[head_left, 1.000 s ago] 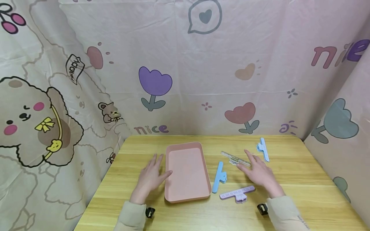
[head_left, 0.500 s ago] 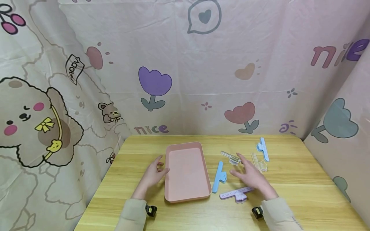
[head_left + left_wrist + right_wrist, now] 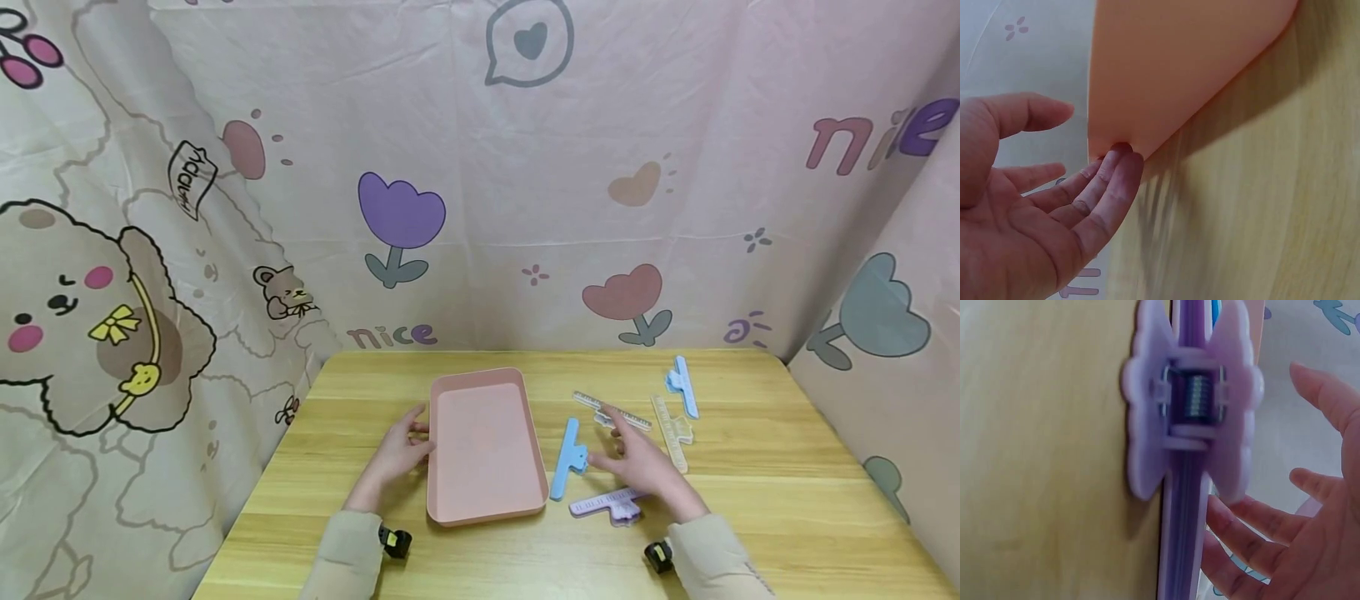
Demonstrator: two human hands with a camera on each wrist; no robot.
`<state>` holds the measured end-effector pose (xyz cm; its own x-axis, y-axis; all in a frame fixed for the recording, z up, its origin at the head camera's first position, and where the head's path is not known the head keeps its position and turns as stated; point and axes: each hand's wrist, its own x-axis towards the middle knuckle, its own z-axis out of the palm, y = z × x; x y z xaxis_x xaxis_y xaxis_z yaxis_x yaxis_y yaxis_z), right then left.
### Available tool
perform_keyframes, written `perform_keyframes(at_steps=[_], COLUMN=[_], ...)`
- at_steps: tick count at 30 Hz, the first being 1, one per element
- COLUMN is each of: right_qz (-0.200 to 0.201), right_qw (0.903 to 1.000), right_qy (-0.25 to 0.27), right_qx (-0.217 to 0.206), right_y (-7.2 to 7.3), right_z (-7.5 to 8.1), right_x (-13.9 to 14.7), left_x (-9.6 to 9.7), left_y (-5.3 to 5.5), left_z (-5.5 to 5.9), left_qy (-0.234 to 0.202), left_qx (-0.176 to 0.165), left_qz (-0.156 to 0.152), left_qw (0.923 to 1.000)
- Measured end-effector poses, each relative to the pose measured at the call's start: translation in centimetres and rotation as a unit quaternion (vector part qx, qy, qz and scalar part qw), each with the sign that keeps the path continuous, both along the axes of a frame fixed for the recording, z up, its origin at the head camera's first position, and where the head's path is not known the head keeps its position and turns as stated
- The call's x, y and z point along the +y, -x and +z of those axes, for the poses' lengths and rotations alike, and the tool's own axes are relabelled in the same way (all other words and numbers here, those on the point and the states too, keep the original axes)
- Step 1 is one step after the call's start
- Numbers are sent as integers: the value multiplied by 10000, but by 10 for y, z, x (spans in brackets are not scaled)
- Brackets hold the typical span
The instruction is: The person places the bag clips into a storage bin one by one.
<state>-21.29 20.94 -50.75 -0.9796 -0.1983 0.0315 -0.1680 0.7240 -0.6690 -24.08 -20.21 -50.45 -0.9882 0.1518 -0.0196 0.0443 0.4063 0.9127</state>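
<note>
A shallow pink tray (image 3: 487, 450) lies on the table. My left hand (image 3: 401, 450) is at its left side, and in the left wrist view its fingertips meet the tray wall (image 3: 1172, 75), thumb apart. My right hand (image 3: 641, 462) hovers with loosely bent fingers among long spring clips, holding nothing. Its thumb tip is close to a light-blue clip (image 3: 566, 458), while its index finger overlaps a clear clip (image 3: 588, 402) with ruler marks. A purple clip (image 3: 607, 504) lies below that hand; the right wrist view shows its metal spring (image 3: 1197, 397) up close.
Another clear clip (image 3: 670, 437) lies right of the right hand, with a second light-blue clip (image 3: 682, 387) behind it. A printed curtain (image 3: 480, 275) hangs along the table's back edge and both sides.
My right hand has moved left and toward me, uncovering the right-hand clear clip. My left hand's spread fingers have drawn in and bent beside the tray. Tray and clips have stayed put.
</note>
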Motion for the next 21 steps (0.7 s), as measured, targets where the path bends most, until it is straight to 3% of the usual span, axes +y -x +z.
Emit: perform_keyframes(at_steps=[7, 21], right_qz=[-196, -294], right_qw=[9997, 9945], right_qy=[-93, 926], right_qx=[-102, -385], right_y=[-1, -4], right_z=[-3, -7], right_x=[-6, -20], left_x=[-1, 6], left_y=[1, 5], left_z=[-1, -3], left_qy=[-172, -447], left_qx=[-168, -369], left_qz=[-1, -32], left_qw=[9997, 9983])
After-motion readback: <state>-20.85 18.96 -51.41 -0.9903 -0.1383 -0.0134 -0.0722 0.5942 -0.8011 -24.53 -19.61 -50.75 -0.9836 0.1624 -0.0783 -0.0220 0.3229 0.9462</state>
